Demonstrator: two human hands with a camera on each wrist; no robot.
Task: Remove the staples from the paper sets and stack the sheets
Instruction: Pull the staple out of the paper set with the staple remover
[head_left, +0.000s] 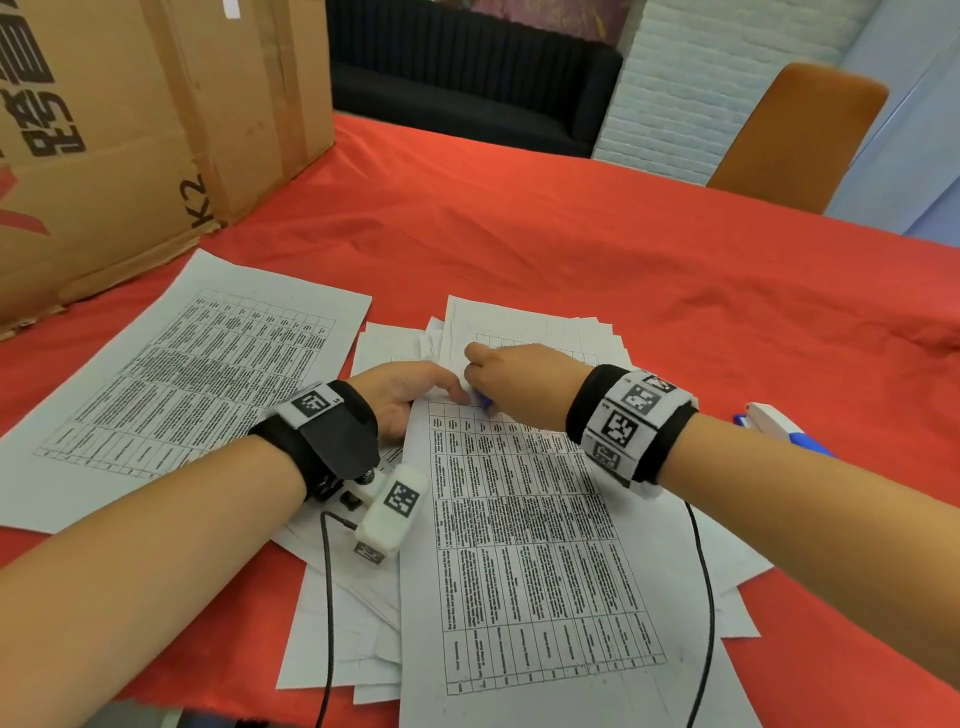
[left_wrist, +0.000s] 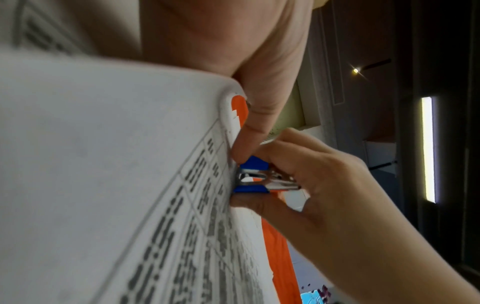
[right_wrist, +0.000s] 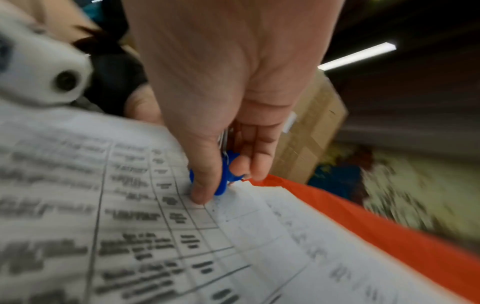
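A printed paper set (head_left: 519, 545) lies before me on a loose pile of white sheets (head_left: 545, 327). My left hand (head_left: 441, 387) pinches the set's top left corner, its thumb (left_wrist: 246, 142) lying along the curled paper edge. My right hand (head_left: 475, 387) grips a blue staple remover (head_left: 483, 402) between thumb and fingers. In the left wrist view the staple remover (left_wrist: 253, 178) has its metal jaws against that corner of the paper set (left_wrist: 103, 164). In the right wrist view, the staple remover (right_wrist: 230, 170) shows between the thumb (right_wrist: 202, 185) and fingers. No staple is visible.
Printed sheets (head_left: 182, 374) lie stacked to the left on the red tablecloth (head_left: 623, 234). A white and blue stapler (head_left: 779, 426) rests at the right behind my forearm. A big cardboard box (head_left: 130, 130) stands at the back left, an orange chair (head_left: 795, 135) at the far right.
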